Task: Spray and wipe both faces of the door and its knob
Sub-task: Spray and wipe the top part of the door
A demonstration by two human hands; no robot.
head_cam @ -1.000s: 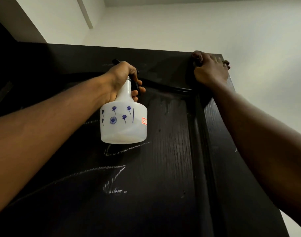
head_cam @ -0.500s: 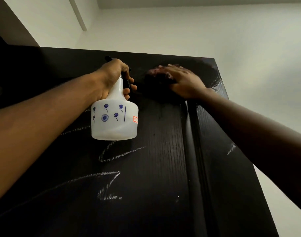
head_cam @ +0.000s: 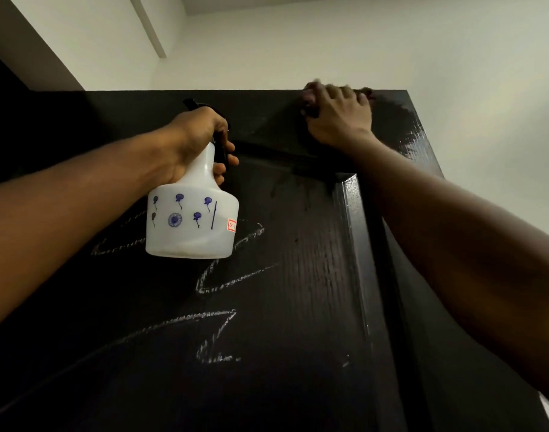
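the right hand is pressing at the top of the tall dark door, fingers curling on a blurry dark cloth, while the left hand is gripping the spray bottle by its neck, nearer the white scribbles lying below both hands.

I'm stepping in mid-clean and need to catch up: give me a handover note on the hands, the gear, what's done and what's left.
Left hand: grips the white spray bottle by its neck, fingers at the trigger, in front of the door.
Right hand: holds a dark cloth against the door's top rail, near the upper edge; motion-blurred.
Done: wet sheen at the top right corner.
Left: white scribbles across the panel; also the knob and the other face, neither in view.
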